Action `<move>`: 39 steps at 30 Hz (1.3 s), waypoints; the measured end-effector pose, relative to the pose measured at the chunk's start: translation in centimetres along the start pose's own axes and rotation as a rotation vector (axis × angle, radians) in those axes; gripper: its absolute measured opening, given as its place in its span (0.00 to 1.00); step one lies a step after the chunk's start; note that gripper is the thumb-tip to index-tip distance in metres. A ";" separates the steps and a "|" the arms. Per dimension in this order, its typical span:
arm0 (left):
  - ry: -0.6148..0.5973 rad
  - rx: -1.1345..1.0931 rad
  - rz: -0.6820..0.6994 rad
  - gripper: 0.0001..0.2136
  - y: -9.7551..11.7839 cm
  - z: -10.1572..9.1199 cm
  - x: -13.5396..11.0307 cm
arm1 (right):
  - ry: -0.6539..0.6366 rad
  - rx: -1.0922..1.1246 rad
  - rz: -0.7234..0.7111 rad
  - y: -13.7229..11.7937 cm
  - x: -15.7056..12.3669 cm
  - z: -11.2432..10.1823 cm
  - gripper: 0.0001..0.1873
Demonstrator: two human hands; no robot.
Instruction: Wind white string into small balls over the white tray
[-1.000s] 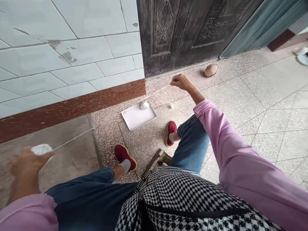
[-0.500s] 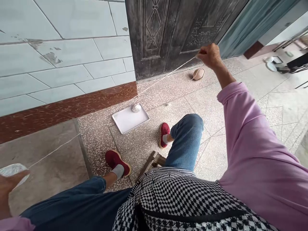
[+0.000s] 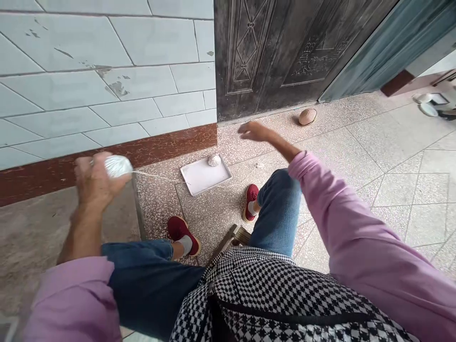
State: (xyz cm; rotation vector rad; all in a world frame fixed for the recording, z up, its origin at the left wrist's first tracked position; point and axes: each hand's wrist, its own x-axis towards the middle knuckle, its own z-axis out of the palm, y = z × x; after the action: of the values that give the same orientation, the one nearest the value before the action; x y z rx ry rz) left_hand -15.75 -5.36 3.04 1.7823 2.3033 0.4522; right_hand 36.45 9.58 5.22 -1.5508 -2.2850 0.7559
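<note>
My left hand (image 3: 94, 183), raised at the left, is wrapped round a ball of white string (image 3: 118, 166). From the ball a strand (image 3: 153, 176) runs slack to the right, over a shallow pale tray (image 3: 199, 179) and on across the floor, where it is hard to follow. A smaller white ball (image 3: 214, 160) sits in the tray's far right corner. My right hand (image 3: 254, 131) is over the floor near the door, slightly blurred, with its fingers stretched out and no string visible in them.
A round brownish object (image 3: 307, 117) lies by the dark carved door (image 3: 270, 57). A tiled wall (image 3: 149, 80) stands ahead on the left. Below are my red shoes (image 3: 183, 235) and a wooden stool (image 3: 235, 236). Dishes (image 3: 428, 108) lie far right.
My left hand has come up and inward with the ball. My right hand has moved down and left and let go of the string, which went from taut to slack.
</note>
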 end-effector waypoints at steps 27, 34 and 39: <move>-0.285 -0.590 0.278 0.47 12.0 3.7 0.7 | -0.095 1.045 -0.188 -10.3 2.4 8.5 0.23; -0.712 -0.776 0.374 0.44 13.0 2.6 -0.8 | -0.115 1.205 -0.052 -7.8 4.0 5.7 0.20; -0.715 -0.755 0.356 0.42 12.7 3.2 0.7 | -0.302 1.338 -0.032 -6.8 2.7 4.1 0.18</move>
State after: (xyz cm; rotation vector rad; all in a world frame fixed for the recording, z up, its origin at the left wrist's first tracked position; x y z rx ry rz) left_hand -3.32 -1.41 4.55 1.5753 1.1278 0.5264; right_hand 28.11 8.99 5.49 -0.7341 -1.2466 1.9946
